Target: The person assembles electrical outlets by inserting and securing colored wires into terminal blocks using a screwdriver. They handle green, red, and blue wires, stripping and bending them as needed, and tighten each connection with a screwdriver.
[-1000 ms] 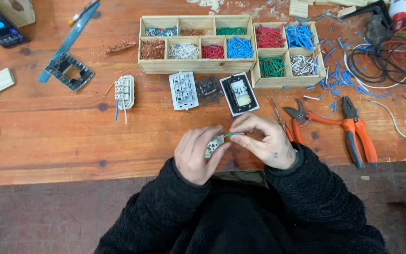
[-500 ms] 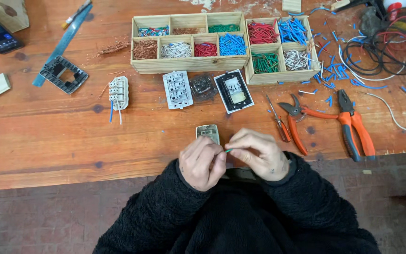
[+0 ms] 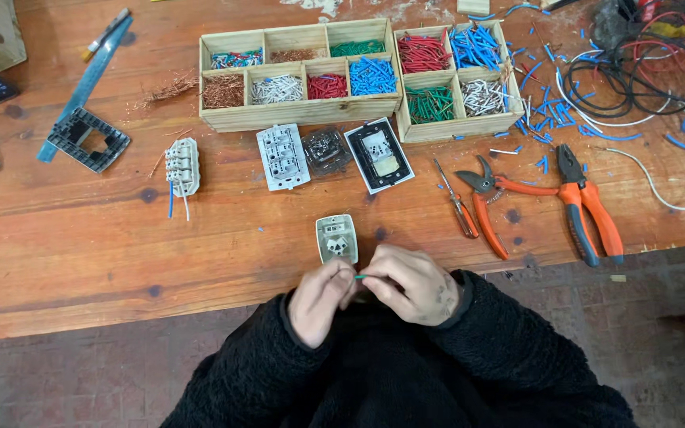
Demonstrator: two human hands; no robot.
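My left hand [image 3: 320, 299] and my right hand [image 3: 408, 283] meet at the near edge of the wooden workbench [image 3: 81, 254]. Between their fingertips they pinch a short green wire piece [image 3: 361, 277]. Just beyond the hands a small grey socket module [image 3: 337, 238] lies on the bench, free of both hands. Black fleece sleeves cover both arms.
Two wooden compartment boxes [image 3: 303, 115] [image 3: 509, 120] hold sorted wire bits in several colours. In front of them lie a white terminal part [image 3: 182, 166], a white module [image 3: 282, 156], a dark module [image 3: 325, 150], a black-framed socket [image 3: 379, 154], a screwdriver [image 3: 455, 208], orange cutters [image 3: 487, 206] and pliers [image 3: 588, 210].
A second ago both hands held the grey socket module. It now lies on the bench, and the hands have drawn back towards me, pinching only the green wire.
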